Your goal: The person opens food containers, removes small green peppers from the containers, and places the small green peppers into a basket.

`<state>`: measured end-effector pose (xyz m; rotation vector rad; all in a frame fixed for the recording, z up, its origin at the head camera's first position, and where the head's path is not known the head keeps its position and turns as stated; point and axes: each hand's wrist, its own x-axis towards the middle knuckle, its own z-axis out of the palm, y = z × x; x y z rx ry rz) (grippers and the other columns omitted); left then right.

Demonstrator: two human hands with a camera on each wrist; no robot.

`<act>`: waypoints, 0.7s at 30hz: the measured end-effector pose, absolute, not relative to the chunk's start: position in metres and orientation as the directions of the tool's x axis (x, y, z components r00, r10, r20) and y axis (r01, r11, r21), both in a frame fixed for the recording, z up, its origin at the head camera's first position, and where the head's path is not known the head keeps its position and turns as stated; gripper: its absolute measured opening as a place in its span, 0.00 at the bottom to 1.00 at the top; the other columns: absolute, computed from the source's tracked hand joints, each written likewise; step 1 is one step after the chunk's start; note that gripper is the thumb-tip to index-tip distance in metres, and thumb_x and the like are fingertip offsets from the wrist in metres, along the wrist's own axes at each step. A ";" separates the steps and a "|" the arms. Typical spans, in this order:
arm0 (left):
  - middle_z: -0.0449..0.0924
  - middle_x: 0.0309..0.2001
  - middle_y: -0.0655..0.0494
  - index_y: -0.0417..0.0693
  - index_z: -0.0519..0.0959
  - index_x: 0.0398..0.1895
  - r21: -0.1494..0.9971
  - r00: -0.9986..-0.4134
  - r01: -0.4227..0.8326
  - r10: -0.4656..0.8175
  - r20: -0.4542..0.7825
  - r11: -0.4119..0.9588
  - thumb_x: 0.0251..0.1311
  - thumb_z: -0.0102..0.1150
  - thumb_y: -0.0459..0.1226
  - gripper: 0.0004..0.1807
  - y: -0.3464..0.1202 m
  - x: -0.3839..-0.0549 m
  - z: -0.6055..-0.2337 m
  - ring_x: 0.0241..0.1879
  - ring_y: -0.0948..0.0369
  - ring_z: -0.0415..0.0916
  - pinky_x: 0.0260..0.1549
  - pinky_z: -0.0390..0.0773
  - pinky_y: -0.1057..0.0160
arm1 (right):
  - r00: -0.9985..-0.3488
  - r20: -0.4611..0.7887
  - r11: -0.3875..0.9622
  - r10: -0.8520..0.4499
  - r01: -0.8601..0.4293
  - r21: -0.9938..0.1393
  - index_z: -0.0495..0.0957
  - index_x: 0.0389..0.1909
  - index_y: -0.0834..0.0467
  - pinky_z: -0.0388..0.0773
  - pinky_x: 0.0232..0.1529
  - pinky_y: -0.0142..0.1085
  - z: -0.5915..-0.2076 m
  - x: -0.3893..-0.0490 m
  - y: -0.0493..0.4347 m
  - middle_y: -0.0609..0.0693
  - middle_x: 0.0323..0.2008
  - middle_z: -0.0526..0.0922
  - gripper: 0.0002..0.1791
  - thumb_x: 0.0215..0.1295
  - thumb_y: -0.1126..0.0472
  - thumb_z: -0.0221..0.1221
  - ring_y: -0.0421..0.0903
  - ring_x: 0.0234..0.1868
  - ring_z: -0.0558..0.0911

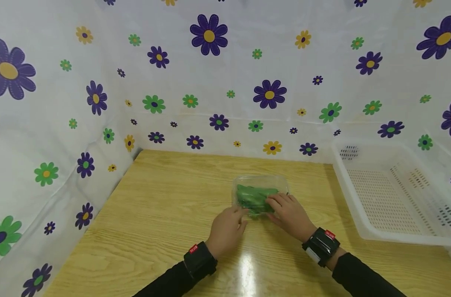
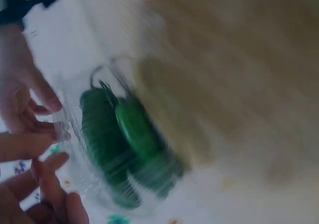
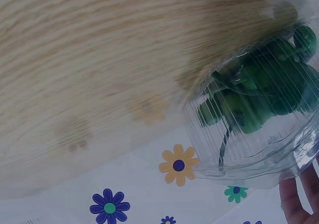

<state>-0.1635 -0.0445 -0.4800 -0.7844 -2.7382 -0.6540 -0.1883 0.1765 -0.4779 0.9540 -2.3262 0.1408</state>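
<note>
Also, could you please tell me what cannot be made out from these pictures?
Glossy green peppers: exact number; overlap and reflections hide it, right wrist view.
Clear plastic box: near right corner, covered by the bare right hand, head view.
Bare left hand: whether it pinches the box; motion blur, left wrist view.
White perforated plastic basket: right part, cut off by the head view's edge.

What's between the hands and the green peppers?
Only the clear plastic container, as far as visible: its see-through plastic separates the green peppers inside from the left hand and right hand, both at its edge.
</note>
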 end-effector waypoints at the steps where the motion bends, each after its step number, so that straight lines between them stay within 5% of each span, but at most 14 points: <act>1: 0.73 0.28 0.58 0.50 0.81 0.49 0.242 -0.800 0.577 0.481 0.358 0.780 0.58 0.62 0.37 0.15 -0.042 -0.163 -0.481 0.23 0.66 0.66 0.20 0.63 0.74 | -0.553 0.577 0.735 -0.601 -0.666 0.127 0.78 0.43 0.59 0.77 0.39 0.40 -0.478 -0.188 0.176 0.51 0.41 0.81 0.25 0.43 0.55 0.74 0.47 0.43 0.79; 3: 0.75 0.29 0.58 0.52 0.82 0.48 0.053 -0.735 0.610 0.538 0.413 0.791 0.56 0.64 0.37 0.15 -0.038 -0.164 -0.481 0.26 0.65 0.71 0.22 0.68 0.74 | -0.557 0.577 0.736 -0.598 -0.666 0.120 0.78 0.43 0.59 0.77 0.39 0.40 -0.478 -0.188 0.175 0.51 0.41 0.81 0.25 0.43 0.55 0.74 0.47 0.43 0.79; 6: 0.75 0.29 0.58 0.53 0.84 0.43 -0.066 -0.680 0.620 0.577 0.452 0.782 0.54 0.66 0.36 0.12 -0.034 -0.167 -0.480 0.28 0.65 0.73 0.24 0.70 0.72 | -0.559 0.575 0.734 -0.597 -0.670 0.111 0.78 0.43 0.59 0.77 0.38 0.40 -0.478 -0.188 0.173 0.51 0.40 0.81 0.25 0.43 0.55 0.74 0.48 0.43 0.79; 14: 0.72 0.28 0.61 0.55 0.86 0.32 -0.123 -0.625 0.624 0.587 0.515 0.772 0.50 0.67 0.35 0.06 -0.031 -0.180 -0.476 0.29 0.66 0.70 0.28 0.71 0.72 | -0.603 0.554 0.751 -0.574 -0.658 0.062 0.77 0.46 0.59 0.77 0.46 0.46 -0.475 -0.191 0.175 0.55 0.47 0.80 0.28 0.43 0.53 0.74 0.53 0.50 0.78; 21: 0.76 0.31 0.62 0.59 0.85 0.32 -0.136 -0.605 0.629 0.592 0.533 0.765 0.49 0.65 0.34 0.09 -0.032 -0.180 -0.474 0.33 0.65 0.72 0.35 0.74 0.70 | -0.604 0.521 0.763 -0.603 -0.627 0.155 0.78 0.47 0.60 0.78 0.43 0.45 -0.476 -0.193 0.180 0.54 0.47 0.81 0.29 0.47 0.48 0.71 0.52 0.48 0.80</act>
